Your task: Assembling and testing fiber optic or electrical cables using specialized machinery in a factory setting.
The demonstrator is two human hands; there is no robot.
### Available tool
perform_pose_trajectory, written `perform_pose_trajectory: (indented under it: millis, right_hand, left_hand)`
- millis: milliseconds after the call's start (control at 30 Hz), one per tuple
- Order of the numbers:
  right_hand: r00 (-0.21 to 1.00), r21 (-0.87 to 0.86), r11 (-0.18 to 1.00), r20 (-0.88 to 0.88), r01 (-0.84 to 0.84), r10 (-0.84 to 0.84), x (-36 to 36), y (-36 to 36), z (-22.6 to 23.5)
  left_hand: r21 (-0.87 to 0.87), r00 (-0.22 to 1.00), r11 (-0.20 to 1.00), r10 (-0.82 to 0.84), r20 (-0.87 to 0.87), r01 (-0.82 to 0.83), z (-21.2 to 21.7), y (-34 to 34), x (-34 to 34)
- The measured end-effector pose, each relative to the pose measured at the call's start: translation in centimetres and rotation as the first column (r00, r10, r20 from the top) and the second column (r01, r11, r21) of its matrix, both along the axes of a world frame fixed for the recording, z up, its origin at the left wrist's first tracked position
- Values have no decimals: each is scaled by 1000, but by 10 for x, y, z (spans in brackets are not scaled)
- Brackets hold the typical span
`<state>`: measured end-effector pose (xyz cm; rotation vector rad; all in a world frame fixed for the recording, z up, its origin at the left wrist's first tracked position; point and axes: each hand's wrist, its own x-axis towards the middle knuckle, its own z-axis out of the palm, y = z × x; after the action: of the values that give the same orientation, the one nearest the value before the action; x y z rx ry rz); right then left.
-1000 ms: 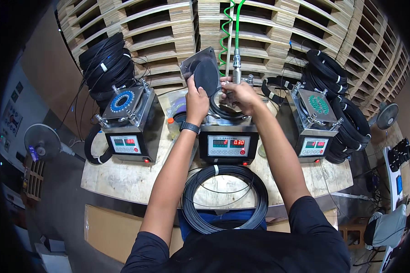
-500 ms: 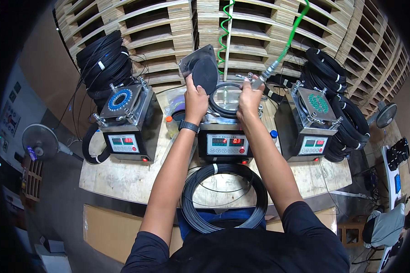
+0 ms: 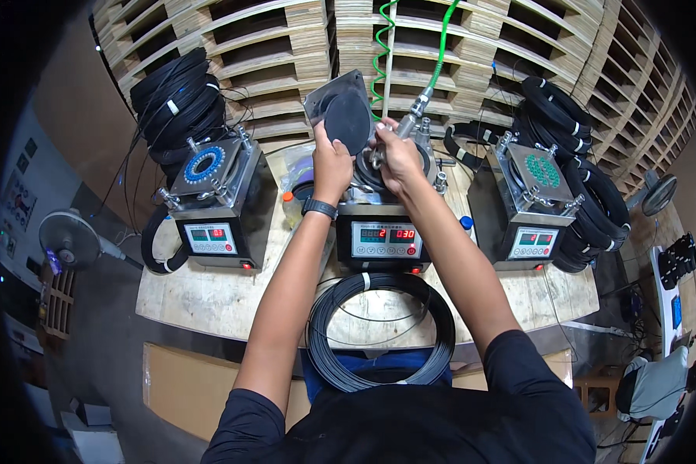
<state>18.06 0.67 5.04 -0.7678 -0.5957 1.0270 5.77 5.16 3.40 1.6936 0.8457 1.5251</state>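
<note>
In front of the middle bench machine, my left hand grips a square metal plate with a round black disc on its face. The plate is raised and tilted. My right hand is wrapped round a metal air blow gun, fed by a green hose. The gun's nozzle end is near the disc's right edge; whether they touch I cannot tell. Both hands are over the round dark top of the machine. A coil of black tubing lies below, between my forearms.
Similar machines stand left and right, topped by plates with blue and green parts. Black tubing coils are piled behind them. A bottle with an orange cap is left of the middle machine. Wooden pallets rise behind the bench.
My right hand has moved left with the blow gun, toward the black disc, and the green hose has swung left with it. My left hand and the plate have hardly moved.
</note>
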Motion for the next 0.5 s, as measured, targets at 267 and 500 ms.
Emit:
perform_pose_trajectory:
  millis: [267, 500]
  right_hand:
    - [701, -83, 697, 154, 712, -697, 33, 9, 7]
    - [871, -107, 867, 132, 487, -473, 59, -45, 38]
  left_hand:
    - [-56, 998, 997, -44, 39, 46, 1, -5, 2]
    - [184, 964, 980, 118, -239, -74, 14, -13, -9]
